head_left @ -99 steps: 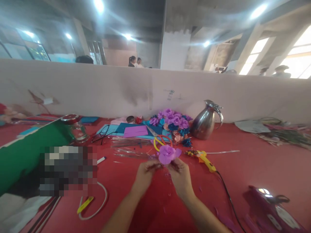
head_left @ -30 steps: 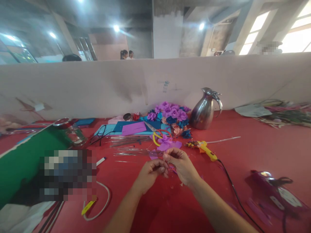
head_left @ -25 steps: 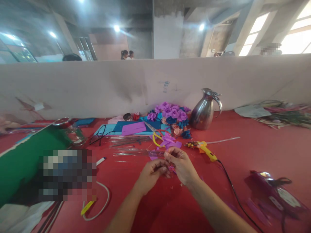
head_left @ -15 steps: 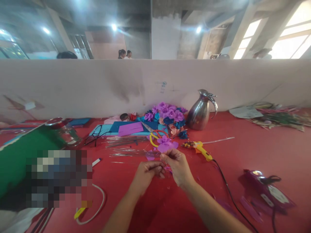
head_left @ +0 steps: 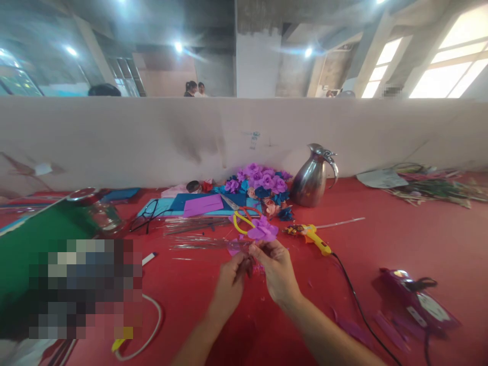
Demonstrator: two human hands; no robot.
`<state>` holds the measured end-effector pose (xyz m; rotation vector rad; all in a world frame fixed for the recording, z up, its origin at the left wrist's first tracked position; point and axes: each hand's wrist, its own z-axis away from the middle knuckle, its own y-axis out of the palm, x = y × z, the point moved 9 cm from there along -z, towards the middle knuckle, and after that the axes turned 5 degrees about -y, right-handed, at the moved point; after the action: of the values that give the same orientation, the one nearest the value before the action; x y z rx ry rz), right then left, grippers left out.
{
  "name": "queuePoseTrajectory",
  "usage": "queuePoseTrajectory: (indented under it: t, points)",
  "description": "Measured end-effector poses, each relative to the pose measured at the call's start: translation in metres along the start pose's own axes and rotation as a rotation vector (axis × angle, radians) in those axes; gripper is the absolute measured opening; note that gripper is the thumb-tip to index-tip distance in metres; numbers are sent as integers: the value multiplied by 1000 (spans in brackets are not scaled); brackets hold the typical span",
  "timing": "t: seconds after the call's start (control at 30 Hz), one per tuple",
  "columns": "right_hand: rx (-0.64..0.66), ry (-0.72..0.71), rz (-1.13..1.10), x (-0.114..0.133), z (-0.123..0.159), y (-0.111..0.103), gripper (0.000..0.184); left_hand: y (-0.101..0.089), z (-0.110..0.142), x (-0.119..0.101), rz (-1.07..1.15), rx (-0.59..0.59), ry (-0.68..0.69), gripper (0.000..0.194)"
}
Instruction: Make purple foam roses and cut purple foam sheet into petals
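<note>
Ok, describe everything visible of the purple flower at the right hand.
The purple flower is open, its layered, ruffled petals looking like thin paper. It sits just above the right hand, which seems to hold it from below; any stem is indistinct. In view it overlaps the scissors; whether they touch is unclear.

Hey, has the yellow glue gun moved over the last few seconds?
No. The yellow glue gun lies in the same spot in front of the metal jug; both shift up and left together only because the camera turned.
</note>
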<state>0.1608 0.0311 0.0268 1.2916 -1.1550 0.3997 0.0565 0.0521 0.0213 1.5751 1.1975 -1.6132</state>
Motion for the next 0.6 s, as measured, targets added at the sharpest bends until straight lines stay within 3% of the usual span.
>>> queuePoseTrajectory:
  t: [0.17,0.3,0.6]
  points:
    - [98,-39,31,9,2,12,12,4,1,2,192,52,-31,30]
    - [78,-111,142,17,4,8,10,7,2,5,304,69,-59,33]
    - [53,-172,316,22,8,8,6,-2,1,5,180,5,-108,31]
